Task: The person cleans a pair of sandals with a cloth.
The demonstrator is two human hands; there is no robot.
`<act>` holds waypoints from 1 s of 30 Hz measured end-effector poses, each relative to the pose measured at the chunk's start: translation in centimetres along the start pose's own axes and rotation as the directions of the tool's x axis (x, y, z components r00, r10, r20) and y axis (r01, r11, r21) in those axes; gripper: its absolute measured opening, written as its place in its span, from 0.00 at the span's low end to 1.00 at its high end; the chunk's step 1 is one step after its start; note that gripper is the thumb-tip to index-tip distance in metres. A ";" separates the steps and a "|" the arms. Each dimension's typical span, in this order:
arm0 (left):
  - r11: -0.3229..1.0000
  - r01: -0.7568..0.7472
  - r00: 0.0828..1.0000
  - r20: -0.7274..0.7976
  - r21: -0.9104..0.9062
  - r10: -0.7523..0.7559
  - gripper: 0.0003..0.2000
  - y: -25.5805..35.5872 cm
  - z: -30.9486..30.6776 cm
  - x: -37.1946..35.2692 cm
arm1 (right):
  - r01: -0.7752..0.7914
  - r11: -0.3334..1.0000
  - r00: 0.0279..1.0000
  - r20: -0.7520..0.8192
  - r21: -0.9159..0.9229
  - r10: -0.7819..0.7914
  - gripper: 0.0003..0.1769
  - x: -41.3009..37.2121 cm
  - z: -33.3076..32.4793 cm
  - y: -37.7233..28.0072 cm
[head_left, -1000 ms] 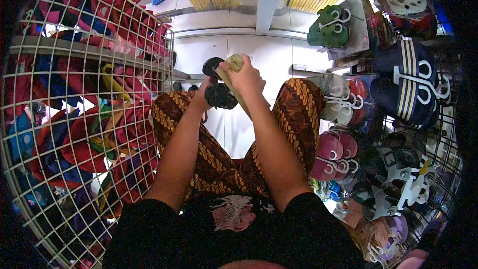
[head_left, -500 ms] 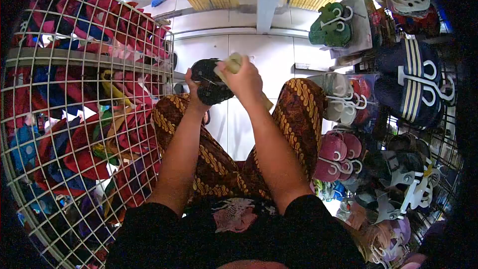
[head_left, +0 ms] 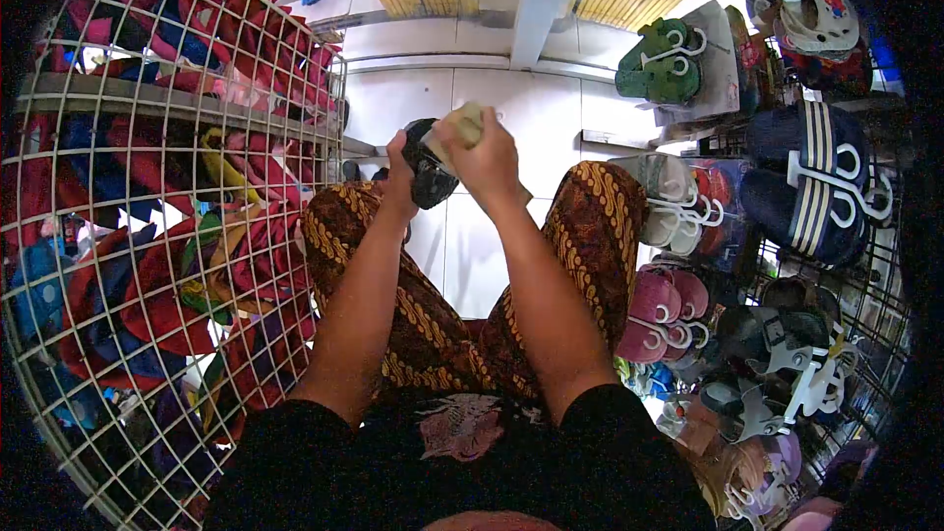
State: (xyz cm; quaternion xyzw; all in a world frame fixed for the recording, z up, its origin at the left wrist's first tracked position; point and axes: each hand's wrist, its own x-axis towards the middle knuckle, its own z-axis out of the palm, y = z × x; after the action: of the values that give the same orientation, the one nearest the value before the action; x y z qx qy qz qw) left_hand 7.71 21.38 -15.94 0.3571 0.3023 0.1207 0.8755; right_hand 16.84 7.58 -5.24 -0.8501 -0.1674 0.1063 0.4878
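Observation:
My left hand (head_left: pixel 398 175) grips a black sandal (head_left: pixel 433 182) by its side, holding it up above the floor between my knees. Its exact shape is partly covered by my fingers. In my right hand (head_left: pixel 489 162) is a crumpled pale yellow cloth (head_left: pixel 466 124), pressed against or very close to the sandal's upper right side. A bit of the cloth shows below my right wrist as well. Both hands are closed and side by side.
A wire grid rack (head_left: pixel 177 187) with red and blue goods stands on my left. On my right hang green sandals (head_left: pixel 661 64), navy striped slides (head_left: pixel 811 182) and pink sandals (head_left: pixel 664 305). White floor tiles (head_left: pixel 492 256) lie below, with a door track (head_left: pixel 433 63) ahead.
The black sandal has turned in my left hand and shows narrower. My right hand with the cloth has shifted slightly, staying by the sandal. The view has tilted a little.

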 end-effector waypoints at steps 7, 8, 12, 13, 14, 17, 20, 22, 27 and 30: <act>0.996 0.053 0.998 0.024 -0.072 -0.052 0.32 2.7 2.8 -2.2 | -0.329 0.944 0.939 -0.112 -0.023 0.325 0.37 0.0 1.7 1.9; 0.998 0.050 0.998 0.029 -0.043 -0.048 0.32 2.8 2.6 -2.4 | -0.385 0.923 0.917 -0.110 -0.003 0.383 0.38 0.1 1.7 1.8; 0.992 -0.035 0.991 -0.127 0.123 0.051 0.33 0.4 0.9 -0.9 | 0.000 0.999 0.998 -0.062 -0.043 -0.003 0.36 -0.8 1.6 1.3; 0.997 -0.044 0.996 -0.076 0.066 0.049 0.33 2.2 3.0 -2.4 | -0.076 0.995 0.992 -0.107 -0.059 0.069 0.37 -0.7 2.3 2.5; 0.999 -0.053 0.998 -0.025 0.009 0.053 0.33 3.2 4.3 -3.3 | -0.215 0.973 0.972 -0.116 -0.088 0.204 0.37 -0.5 2.3 2.8; 0.881 -0.402 0.906 0.246 0.247 0.345 0.33 3.6 3.2 -2.9 | -0.489 0.870 0.860 -0.196 -0.058 0.470 0.38 0.3 2.1 3.0; 1.000 0.028 0.994 -0.102 -0.008 -0.029 0.32 1.8 0.9 -0.4 | -0.263 0.965 0.953 -0.153 0.013 0.262 0.40 0.5 2.5 2.6; 0.944 0.101 0.994 -0.068 0.313 -0.084 0.30 0.6 1.0 -1.3 | -0.239 0.971 0.969 -0.062 0.005 0.239 0.43 0.6 2.0 2.1; 0.991 0.132 0.991 -0.004 -0.001 -0.132 0.29 3.2 4.0 -0.9 | -0.493 0.870 0.868 -0.070 0.009 0.492 0.44 2.1 1.8 1.9; 0.916 -0.031 0.998 0.058 0.401 0.009 0.24 -0.9 -1.6 3.0 | -0.391 0.921 0.916 -0.092 0.005 0.389 0.44 2.1 2.9 3.6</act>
State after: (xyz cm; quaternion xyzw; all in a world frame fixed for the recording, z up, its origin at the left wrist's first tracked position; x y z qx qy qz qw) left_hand 9.10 22.86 -18.82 0.5354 0.2927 0.0552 0.7903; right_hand 18.44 9.02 -9.81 -0.8736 0.0270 0.1615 0.4583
